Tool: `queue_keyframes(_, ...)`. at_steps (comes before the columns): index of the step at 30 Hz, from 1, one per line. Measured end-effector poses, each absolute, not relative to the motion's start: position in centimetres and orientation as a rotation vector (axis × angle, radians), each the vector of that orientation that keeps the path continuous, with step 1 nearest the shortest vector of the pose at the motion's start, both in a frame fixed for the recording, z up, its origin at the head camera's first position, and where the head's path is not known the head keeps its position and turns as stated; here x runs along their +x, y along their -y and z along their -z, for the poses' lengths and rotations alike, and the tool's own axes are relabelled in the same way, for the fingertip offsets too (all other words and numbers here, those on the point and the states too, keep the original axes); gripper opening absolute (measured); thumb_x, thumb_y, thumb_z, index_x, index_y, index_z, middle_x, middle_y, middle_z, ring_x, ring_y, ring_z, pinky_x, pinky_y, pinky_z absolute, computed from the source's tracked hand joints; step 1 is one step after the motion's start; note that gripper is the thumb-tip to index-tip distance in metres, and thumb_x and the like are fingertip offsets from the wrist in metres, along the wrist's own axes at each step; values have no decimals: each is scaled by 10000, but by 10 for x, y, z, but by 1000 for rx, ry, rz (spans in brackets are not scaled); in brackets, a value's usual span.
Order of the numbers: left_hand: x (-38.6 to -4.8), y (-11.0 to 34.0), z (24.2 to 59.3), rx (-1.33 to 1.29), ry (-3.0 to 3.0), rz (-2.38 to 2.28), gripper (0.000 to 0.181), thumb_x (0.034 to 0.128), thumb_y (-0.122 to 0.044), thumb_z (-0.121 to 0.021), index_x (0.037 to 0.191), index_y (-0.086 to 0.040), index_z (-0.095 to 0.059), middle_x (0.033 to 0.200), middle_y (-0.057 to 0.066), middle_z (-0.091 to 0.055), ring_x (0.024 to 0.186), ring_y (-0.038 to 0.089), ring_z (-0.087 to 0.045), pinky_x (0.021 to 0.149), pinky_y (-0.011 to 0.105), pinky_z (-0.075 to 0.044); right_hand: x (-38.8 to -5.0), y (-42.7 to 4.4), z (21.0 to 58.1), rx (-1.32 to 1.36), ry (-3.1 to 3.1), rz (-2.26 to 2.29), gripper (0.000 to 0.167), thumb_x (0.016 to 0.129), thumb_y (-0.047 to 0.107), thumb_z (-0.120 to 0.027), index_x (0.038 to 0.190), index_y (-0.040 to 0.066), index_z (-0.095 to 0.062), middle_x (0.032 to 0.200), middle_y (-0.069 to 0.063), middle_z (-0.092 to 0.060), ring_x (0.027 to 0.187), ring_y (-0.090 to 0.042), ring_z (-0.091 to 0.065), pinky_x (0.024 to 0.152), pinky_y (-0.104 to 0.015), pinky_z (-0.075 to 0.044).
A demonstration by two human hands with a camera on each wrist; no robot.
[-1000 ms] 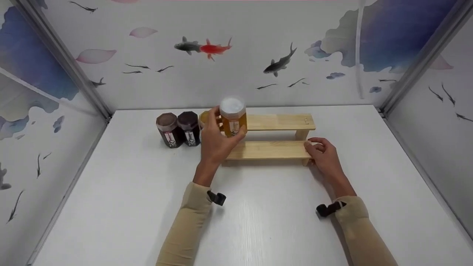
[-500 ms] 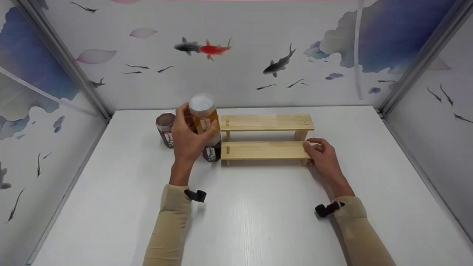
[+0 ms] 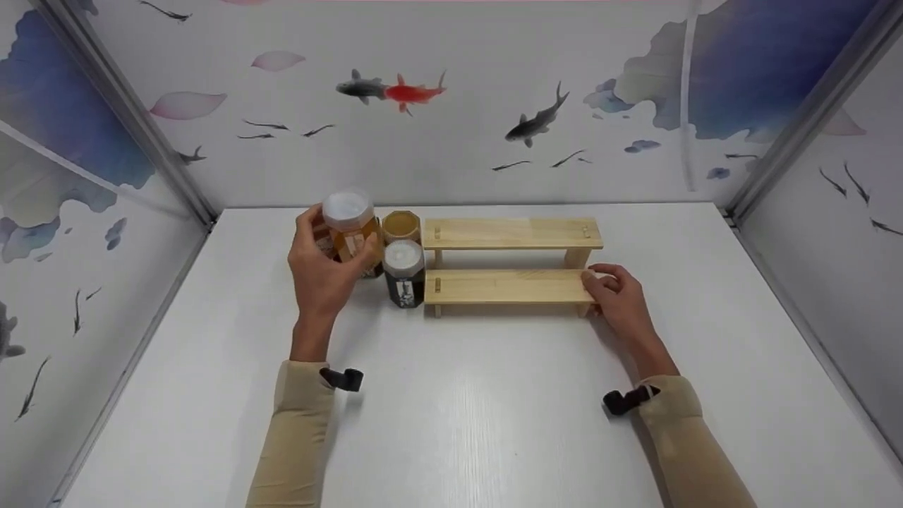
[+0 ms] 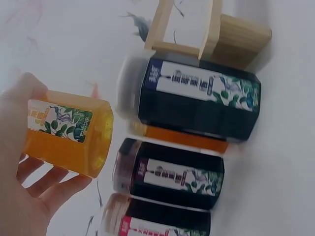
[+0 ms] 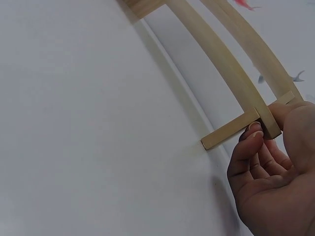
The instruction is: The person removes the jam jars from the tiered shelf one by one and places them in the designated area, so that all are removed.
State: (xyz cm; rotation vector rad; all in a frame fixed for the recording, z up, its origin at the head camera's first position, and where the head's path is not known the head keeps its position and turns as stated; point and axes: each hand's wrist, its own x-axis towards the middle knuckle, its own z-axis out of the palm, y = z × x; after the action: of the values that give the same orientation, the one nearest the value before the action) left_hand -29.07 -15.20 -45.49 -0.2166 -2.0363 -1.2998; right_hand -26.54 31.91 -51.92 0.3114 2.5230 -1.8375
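My left hand [image 3: 321, 264] grips a jar of amber honey [image 4: 69, 132] with a white lid, raised off the table in front of the other jars. A dark jar with a white lid [image 3: 405, 275] stands against the left end of a two-step wooden rack [image 3: 508, 286]. Just behind it is another amber jar [image 3: 401, 224]. Two more dark jars, one with a purple label [image 4: 179, 177] and one with a pink label [image 4: 167, 219], are mostly hidden behind my left hand in the head view. My right hand [image 3: 622, 300] pinches the lower step's right end.
Both rack steps, the lower one and the upper step [image 3: 508, 233], are bare. A white table [image 3: 480, 409] carries everything. Behind it rises a back wall [image 3: 451, 155] painted with fish, and side panels stand left and right.
My left hand has carried the amber jar leftward, from in front of the rack to in front of the dark jars. The white-lidded dark jar is uncovered. My right hand stays put.
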Motion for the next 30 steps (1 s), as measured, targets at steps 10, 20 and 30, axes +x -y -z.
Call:
queue_keyframes(10, -289, 176, 474, -140, 2083, 1290, 778, 849, -332, -935, 1477, -81, -551, 1368, 107, -666, 1145, 234, -660, 875, 500, -652, -266, -319, 521, 323, -2484, 1878, 542, 1089, 371, -653, 1504, 47, -526, 937, 50, -670, 717, -56, -601, 631, -213, -523)
queue_keyframes(20, -294, 188, 507, -171, 2130, 1305, 717, 828, -318, -945, 1401, -85, -582, 1342, 98, -672, 1137, 238, -662, 830, 518, -643, -258, -315, 507, 332, -2463, 1878, 538, 1095, 352, -645, 1509, 33, -517, 972, 38, -679, 757, -54, -615, 648, -209, -527)
queue_keyframes(30, -295, 186, 526, -264, 2291, 1323, 709, 831, -391, -948, 1360, -103, -573, 1249, 113, -688, 1111, 230, -684, 838, 449, -655, -257, -314, 506, 330, -2463, 1877, 548, 1090, 346, -653, 1508, 20, -517, 945, 37, -684, 731, -63, -611, 643, -228, -534)
